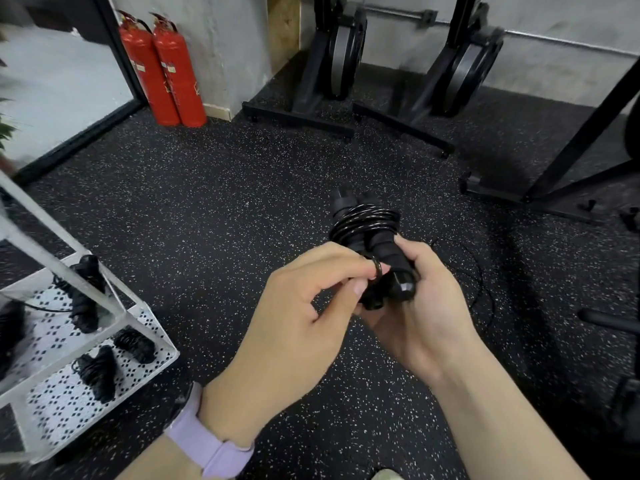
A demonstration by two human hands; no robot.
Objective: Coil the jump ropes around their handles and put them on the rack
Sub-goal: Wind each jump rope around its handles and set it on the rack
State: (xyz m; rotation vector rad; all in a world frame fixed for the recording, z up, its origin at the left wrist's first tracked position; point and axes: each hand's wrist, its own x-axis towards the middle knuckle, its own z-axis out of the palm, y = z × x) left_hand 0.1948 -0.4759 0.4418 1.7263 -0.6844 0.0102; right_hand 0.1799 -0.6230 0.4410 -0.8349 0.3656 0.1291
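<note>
A black jump rope (363,223) has several turns of cord wound around its two handles, which are held together over the floor. My right hand (426,306) grips the lower ends of the handles. My left hand (304,306) pinches a loop of the cord against the handles. A loose length of thin black cord (483,289) trails to the right of my right hand. The white perforated rack (162,355) stands at lower left, with several coiled black ropes (98,372) lying on its shelf.
Two red fire extinguishers (166,67) stand by the wall at upper left beside a glass door. Black machine stands (332,64) line the back wall, and a black frame (554,168) stands at right. Speckled black rubber floor lies all around.
</note>
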